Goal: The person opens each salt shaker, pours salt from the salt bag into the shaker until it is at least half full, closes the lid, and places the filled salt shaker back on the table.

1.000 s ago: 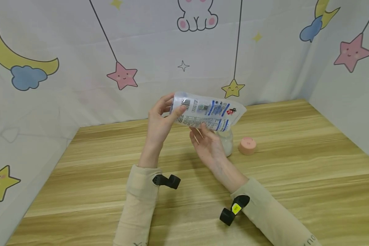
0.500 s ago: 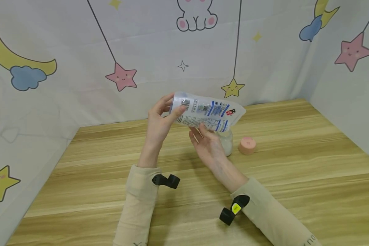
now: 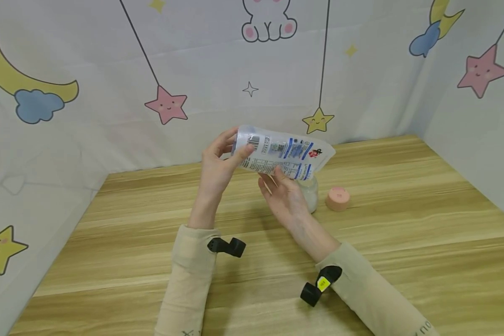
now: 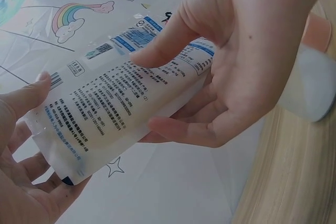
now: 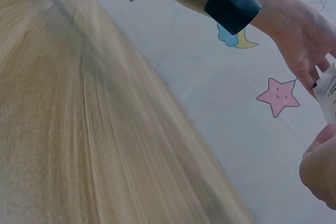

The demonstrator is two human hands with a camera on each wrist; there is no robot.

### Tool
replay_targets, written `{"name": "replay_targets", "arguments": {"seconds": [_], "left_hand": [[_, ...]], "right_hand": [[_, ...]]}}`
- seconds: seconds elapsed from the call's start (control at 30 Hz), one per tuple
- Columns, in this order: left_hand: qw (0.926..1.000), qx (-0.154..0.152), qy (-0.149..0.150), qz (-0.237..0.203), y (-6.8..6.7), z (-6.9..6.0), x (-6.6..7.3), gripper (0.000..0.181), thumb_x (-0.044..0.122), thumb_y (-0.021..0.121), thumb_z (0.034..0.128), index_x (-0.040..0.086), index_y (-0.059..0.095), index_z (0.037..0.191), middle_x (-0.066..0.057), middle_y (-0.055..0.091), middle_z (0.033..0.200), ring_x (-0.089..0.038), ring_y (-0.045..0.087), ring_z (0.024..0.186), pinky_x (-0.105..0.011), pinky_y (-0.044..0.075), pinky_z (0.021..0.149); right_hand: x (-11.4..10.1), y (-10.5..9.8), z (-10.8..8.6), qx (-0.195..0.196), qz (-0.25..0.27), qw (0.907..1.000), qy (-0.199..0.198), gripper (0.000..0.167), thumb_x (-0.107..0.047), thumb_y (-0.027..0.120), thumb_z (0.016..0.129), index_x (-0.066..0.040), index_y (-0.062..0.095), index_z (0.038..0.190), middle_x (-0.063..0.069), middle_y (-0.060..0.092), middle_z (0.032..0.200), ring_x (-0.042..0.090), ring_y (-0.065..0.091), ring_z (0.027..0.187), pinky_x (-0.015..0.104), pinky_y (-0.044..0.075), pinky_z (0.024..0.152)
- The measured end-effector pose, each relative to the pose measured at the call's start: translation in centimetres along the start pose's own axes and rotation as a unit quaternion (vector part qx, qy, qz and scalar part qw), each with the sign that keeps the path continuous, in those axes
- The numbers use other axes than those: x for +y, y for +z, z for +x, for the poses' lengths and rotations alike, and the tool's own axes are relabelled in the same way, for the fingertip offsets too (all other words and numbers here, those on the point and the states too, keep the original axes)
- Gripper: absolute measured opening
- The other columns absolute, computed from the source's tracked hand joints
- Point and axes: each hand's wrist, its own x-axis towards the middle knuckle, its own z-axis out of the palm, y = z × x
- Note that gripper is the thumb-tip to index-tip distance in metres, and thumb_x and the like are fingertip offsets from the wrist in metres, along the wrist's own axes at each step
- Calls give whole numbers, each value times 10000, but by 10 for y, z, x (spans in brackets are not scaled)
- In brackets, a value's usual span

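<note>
A translucent plastic pouch (image 3: 285, 151) with blue and black print is held up above the table, lying nearly sideways with its right end sloping down. My left hand (image 3: 220, 165) grips its left end, thumb on the printed face and fingers behind. The right hand (image 3: 287, 200) pinches the lower edge, thumb in front and other fingers underneath, as the left wrist view of the pouch (image 4: 115, 98) also shows. Behind the right hand stands a clear jar (image 3: 310, 198) with white contents. The pouch's right end is above the jar and covers its mouth, so any flow is hidden.
A round pink lid (image 3: 338, 199) lies on the wood-grain table (image 3: 143, 261) just right of the jar. A white printed cloth (image 3: 218, 60) hangs behind the table and along its sides. A black wrist camera (image 3: 228, 247) sits on each sleeve.
</note>
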Motion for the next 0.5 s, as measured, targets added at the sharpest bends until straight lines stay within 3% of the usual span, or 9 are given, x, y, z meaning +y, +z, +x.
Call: {"name": "replay_targets", "arguments": {"seconds": [0.27, 0.37, 0.5], "left_hand": [[9999, 13, -84, -60, 0, -2, 0, 473, 210, 734, 848, 199, 603, 1302, -119, 639, 1176, -161, 515, 1026, -295, 492, 753], [10000, 14, -67, -39, 1, -3, 0, 478, 208, 732, 848, 199, 600, 1308, -122, 642, 1172, -162, 517, 1026, -294, 493, 753], [10000, 42, -30, -28, 1, -3, -1, 475, 200, 730, 851, 193, 600, 1307, -124, 642, 1167, -158, 517, 1020, -291, 492, 752]], "right_hand": [[-1, 0, -1, -75, 72, 9999, 34, 244, -227, 614, 915, -297, 538, 1136, -74, 615, 1143, 136, 517, 1163, 286, 378, 1062], [-2, -1, -1, -54, 100, 9999, 47, 221, -125, 533, 963, -274, 542, 1126, -63, 615, 1137, 144, 524, 1150, 293, 380, 1061], [-3, -2, -2, -86, 115, 9999, 83, 381, 49, 365, 944, -238, 505, 1152, -46, 588, 1174, 160, 523, 1158, 321, 344, 1100]]}}
